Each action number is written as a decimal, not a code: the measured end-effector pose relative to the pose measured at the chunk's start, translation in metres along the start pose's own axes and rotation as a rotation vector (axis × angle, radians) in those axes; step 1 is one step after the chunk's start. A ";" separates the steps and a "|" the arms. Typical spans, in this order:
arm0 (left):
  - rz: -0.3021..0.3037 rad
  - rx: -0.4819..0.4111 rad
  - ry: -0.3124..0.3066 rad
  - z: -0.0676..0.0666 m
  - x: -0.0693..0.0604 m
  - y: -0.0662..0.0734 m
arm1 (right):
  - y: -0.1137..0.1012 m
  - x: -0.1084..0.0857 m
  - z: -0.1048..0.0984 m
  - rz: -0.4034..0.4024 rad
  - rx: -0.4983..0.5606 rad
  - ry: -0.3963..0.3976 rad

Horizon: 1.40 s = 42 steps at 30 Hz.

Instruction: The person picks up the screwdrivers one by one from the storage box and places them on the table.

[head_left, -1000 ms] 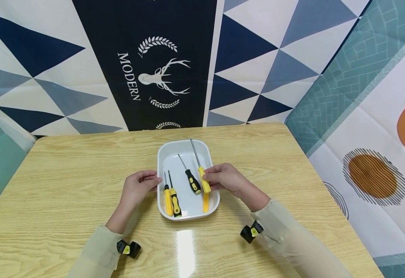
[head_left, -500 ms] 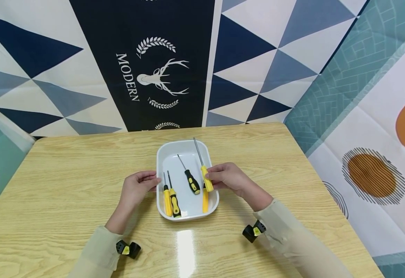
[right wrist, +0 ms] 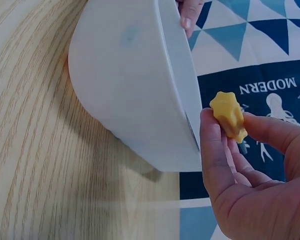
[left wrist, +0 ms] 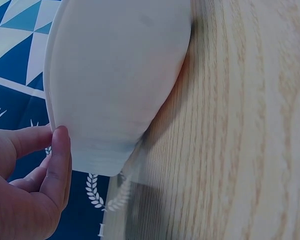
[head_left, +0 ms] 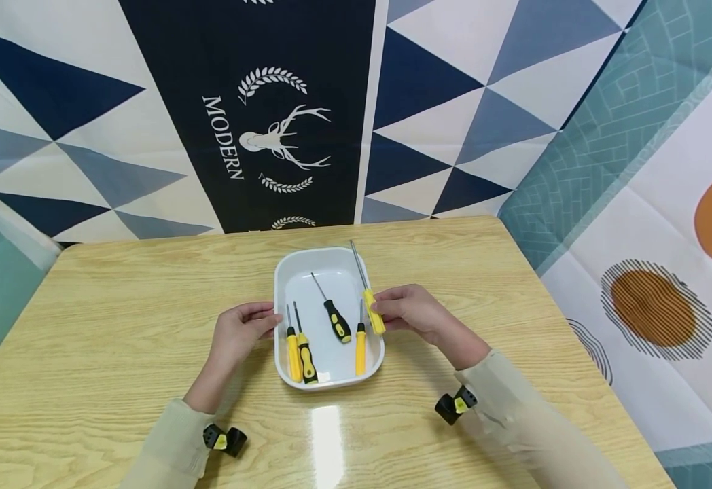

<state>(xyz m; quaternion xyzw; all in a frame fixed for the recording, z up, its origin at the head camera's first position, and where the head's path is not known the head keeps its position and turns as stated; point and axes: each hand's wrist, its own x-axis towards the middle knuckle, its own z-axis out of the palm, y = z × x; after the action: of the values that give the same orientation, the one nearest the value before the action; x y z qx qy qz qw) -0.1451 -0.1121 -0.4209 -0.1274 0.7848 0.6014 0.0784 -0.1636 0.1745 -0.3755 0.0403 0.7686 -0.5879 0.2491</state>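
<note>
A white tray (head_left: 329, 380) stands on the table. My left hand (head_left: 246, 333) pinches its left rim between thumb and fingers, as the left wrist view of the tray wall (left wrist: 115, 85) also shows. My right hand (head_left: 414, 314) holds a screwdriver (head_left: 374, 312) with a yellow handle and long shaft, raised over the tray's right rim. In the right wrist view, thumb and fingers pinch the ridged yellow handle (right wrist: 228, 114). Inside lie a black-and-yellow screwdriver (head_left: 336, 320) in the middle, a yellow-handled one (head_left: 361, 350) at right, and two more screwdrivers (head_left: 294, 356) side by side at left.
The wooden table (head_left: 148, 292) extends around the tray on all sides. Behind it hangs a patterned cloth (head_left: 295, 136) with triangles and a deer print. A small black camera is worn on each sleeve.
My right hand has moved to the right with the screwdriver, from over the tray to its right rim. The yellow-handled screwdriver beneath has come into full view. The left hand stays on the rim.
</note>
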 end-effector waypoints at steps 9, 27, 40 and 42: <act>0.009 -0.010 -0.009 0.000 0.000 0.000 | 0.004 -0.003 -0.011 -0.020 0.036 -0.008; 0.004 -0.003 -0.009 -0.001 -0.001 -0.001 | 0.017 -0.003 -0.024 -0.027 0.068 -0.008; 0.000 0.005 -0.012 0.000 0.000 0.001 | 0.023 0.000 -0.025 0.026 0.088 0.025; -0.004 0.004 -0.010 0.000 -0.001 0.000 | 0.024 0.001 -0.025 0.027 0.085 0.027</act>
<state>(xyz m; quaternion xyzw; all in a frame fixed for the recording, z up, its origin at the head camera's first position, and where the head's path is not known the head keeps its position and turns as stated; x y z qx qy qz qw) -0.1448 -0.1121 -0.4203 -0.1256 0.7854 0.6002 0.0838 -0.1644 0.2047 -0.3930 0.0689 0.7456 -0.6159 0.2448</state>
